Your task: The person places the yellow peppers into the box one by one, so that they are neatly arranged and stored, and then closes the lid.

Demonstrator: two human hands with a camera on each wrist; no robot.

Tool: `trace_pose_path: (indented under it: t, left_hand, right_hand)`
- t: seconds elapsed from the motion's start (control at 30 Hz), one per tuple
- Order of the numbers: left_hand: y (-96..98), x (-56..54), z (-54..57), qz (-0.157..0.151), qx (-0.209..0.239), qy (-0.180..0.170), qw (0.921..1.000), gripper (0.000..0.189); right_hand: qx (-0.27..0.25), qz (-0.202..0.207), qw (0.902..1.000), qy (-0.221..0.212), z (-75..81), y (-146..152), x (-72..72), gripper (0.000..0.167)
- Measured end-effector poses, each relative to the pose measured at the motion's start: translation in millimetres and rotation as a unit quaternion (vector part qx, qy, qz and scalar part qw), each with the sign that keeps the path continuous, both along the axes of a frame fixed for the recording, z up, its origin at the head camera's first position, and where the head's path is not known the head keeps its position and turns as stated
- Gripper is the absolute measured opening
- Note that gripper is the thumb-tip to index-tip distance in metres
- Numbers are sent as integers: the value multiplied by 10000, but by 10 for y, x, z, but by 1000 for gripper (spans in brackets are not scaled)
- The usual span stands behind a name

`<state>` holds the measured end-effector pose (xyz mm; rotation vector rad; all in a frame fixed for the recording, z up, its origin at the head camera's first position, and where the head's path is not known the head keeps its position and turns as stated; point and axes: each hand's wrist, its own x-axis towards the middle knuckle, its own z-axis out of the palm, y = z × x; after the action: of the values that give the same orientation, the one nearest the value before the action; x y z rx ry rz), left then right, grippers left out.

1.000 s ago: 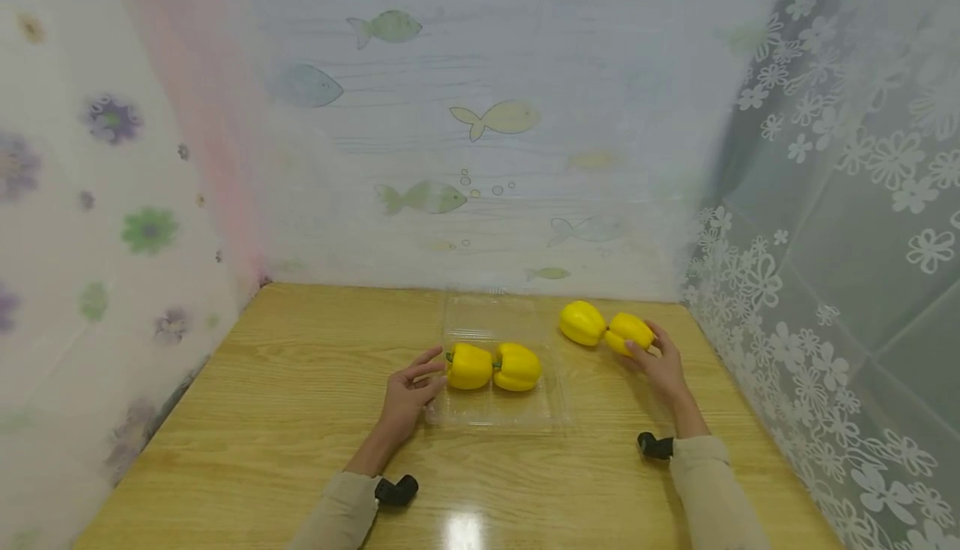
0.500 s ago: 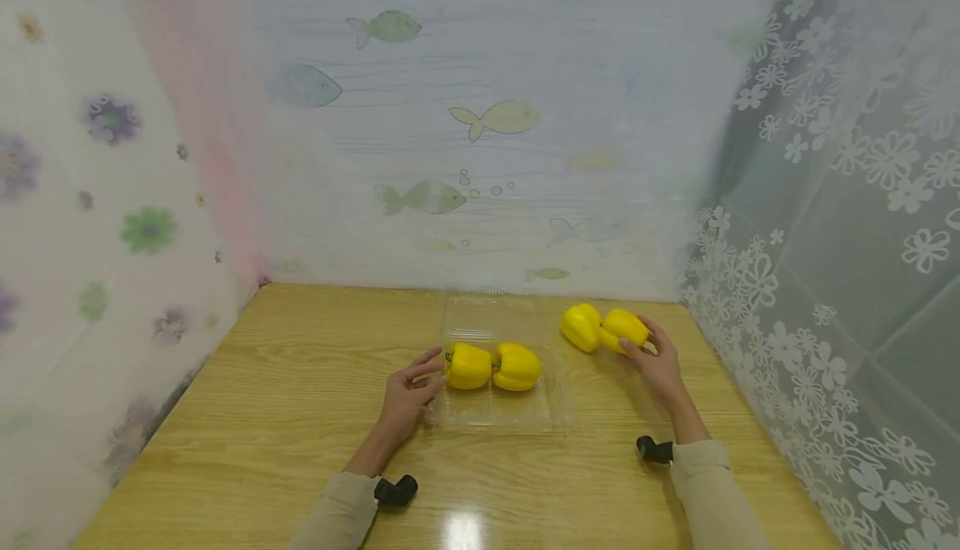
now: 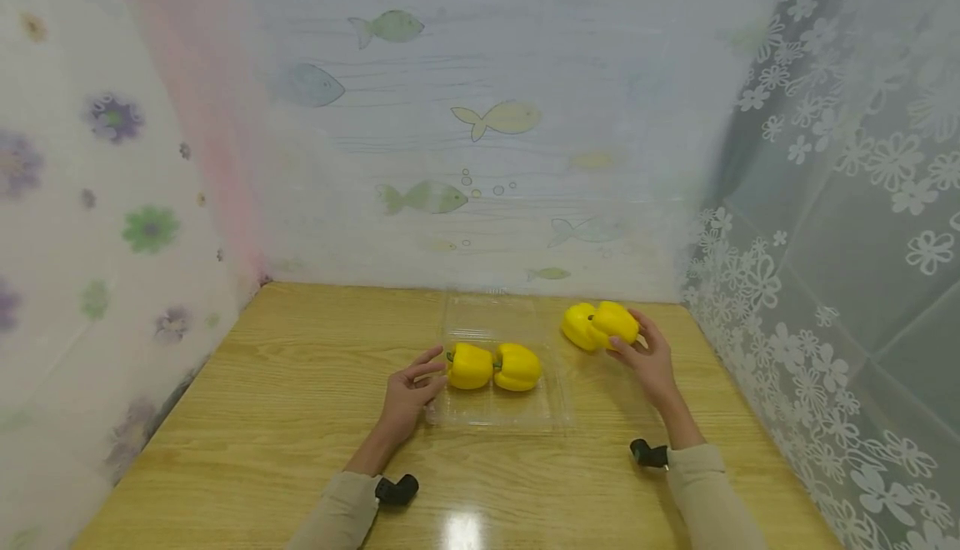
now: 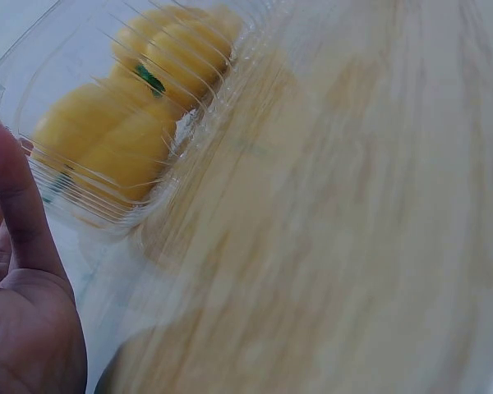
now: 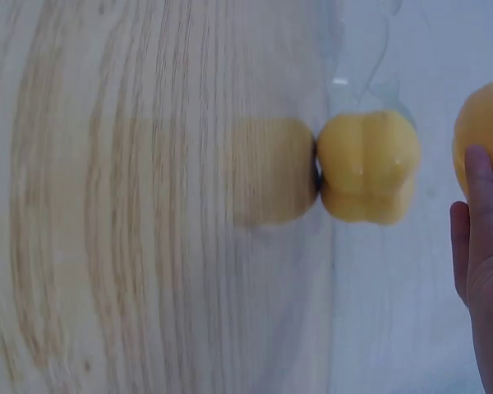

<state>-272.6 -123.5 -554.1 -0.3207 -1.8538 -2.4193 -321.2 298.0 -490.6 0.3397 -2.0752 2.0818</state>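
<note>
My right hand (image 3: 651, 362) grips a yellow bell pepper (image 3: 615, 323), its thumb on the near side. That pepper overlaps another yellow bell pepper (image 3: 577, 327) lying on the table behind it. In the right wrist view, fingers press along the held pepper (image 5: 486, 131). Two more yellow bell peppers, a left one (image 3: 471, 367) and a right one (image 3: 517, 367), lie side by side in a clear plastic clamshell container (image 3: 491, 410). My left hand (image 3: 407, 396) is at the container's left side, its fingers loosely extended. In the left wrist view, a finger reaches the container's corner (image 4: 119, 217).
The container's clear lid (image 3: 491, 314) lies folded back toward the wall. All of this stands on a wooden table (image 3: 300, 383). A fish-patterned curtain (image 3: 480, 158) closes off the back, and flowered curtains hang at both sides.
My right hand has lifted its bell pepper slightly and moved it left, over the front of the neighbouring pepper, which has turned a little. The left hand and the container have stayed put.
</note>
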Motion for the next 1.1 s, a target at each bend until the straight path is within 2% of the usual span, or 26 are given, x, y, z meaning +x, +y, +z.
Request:
trace_pose_path:
  t: [0.37,0.83,1.1]
  left_hand:
    - [-4,6,20,7,108,-37,9999,37]
    - [-18,-9,-3,14,-23,21,10000,37]
    - [-2,-3,9,8,58,6,10000,37]
  right_hand:
    - [322,202,9992,129,5,-165,45,68]
    - [70,791,9962,347,20,-397,145,66]
    - [110,868,9959,246,-14,-549,225,67]
